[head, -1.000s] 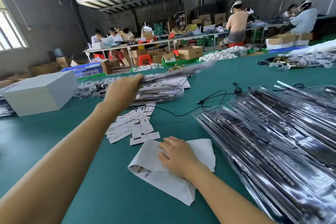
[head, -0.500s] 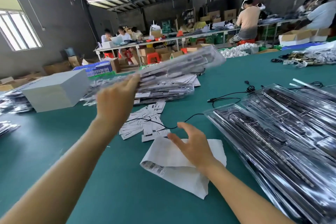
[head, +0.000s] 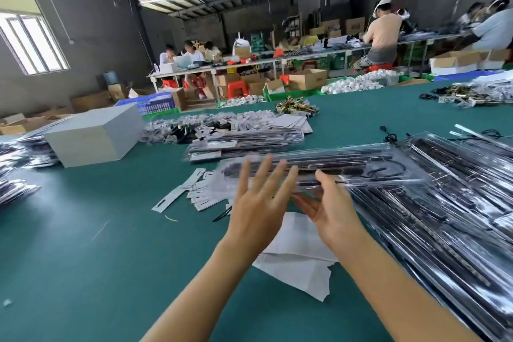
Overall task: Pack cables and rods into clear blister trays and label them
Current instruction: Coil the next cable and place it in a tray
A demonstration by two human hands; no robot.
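Left fingers: the left hand [head: 256, 211] has its fingers [head: 262, 175] spread wide and straight, back of the hand to the camera, over the near long edge of the tray; whether the fingertips touch it cannot be told through the blur.
Right fingers: the right hand [head: 331, 209] is open, palm turned left, thumb on top of the tray's near edge and straight fingers under it.
Tray: a clear blister tray [head: 327, 168] with dark rods and a coiled cable inside, held just above the bench in front of both hands.
Long axis: it runs left to right across the view, its right end over the heap of packed trays [head: 444, 216] and tilted slightly away.
Open room: bare green bench [head: 83, 258] lies to the left of the arms up to the near edge; the heap of trays crowds the right edge.
Under the hands: a torn white paper sheet [head: 299, 261]; loose white label cards [head: 191, 189] just beyond it, left of the tray.
Change: half a second ago the left hand alone held the tray raised over the far stack [head: 244, 144]; now it is lower, nearer, and between both hands, and the right hand has left the paper.
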